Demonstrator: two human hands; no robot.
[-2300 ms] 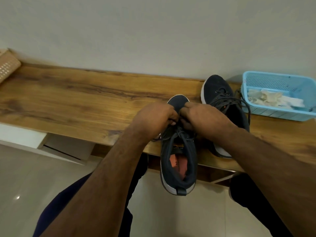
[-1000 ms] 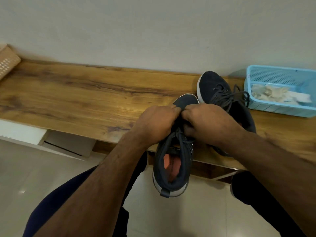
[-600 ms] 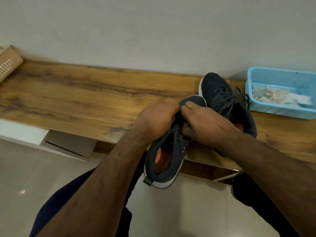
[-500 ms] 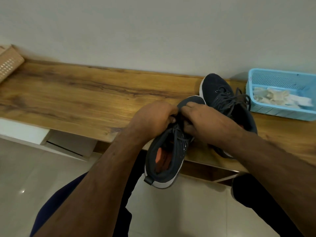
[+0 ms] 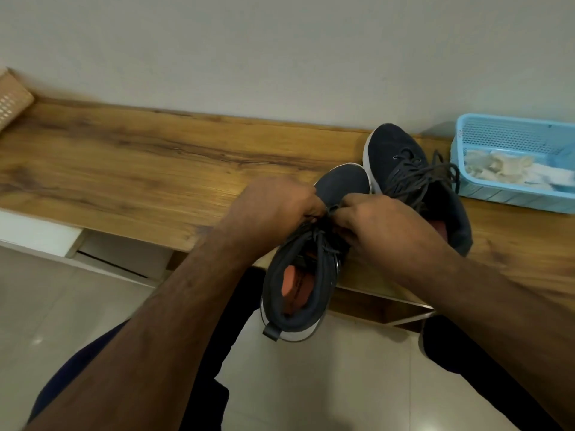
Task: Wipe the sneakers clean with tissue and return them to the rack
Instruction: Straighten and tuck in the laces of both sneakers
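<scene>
The near sneaker (image 5: 298,284) lies with its heel overhanging the front edge of the bench (image 5: 140,178) and its toe resting on the bench top. The left hand (image 5: 273,206) and the right hand (image 5: 382,225) meet over its lace area, both with fingers curled in and pinching the laces (image 5: 323,244); the fingertips themselves are hidden, so the exact hold cannot be determined. The upper appears to be soft dark fabric and is judged to collapse under pressure; the white sole rim is judged stiffer. The sneaker is likely light, and neither slippery nor fragile. For lifting, take hold at the heel collar or clamp the sole sides; the laces are limp and give no control over the shoe. Because the heel is unsupported, the sneaker could tip off the bench edge if released. Just beyond the near sneaker, touching its toe on the right, stands the second sneaker (image 5: 401,163), flat on the bench with loose laces. Beyond and to the right of that sneaker sits the blue basket (image 5: 510,135), holding crumpled tissue (image 5: 491,168). Against the wall to the far left of the near sneaker, a woven basket (image 5: 12,98) is partly in view.
</scene>
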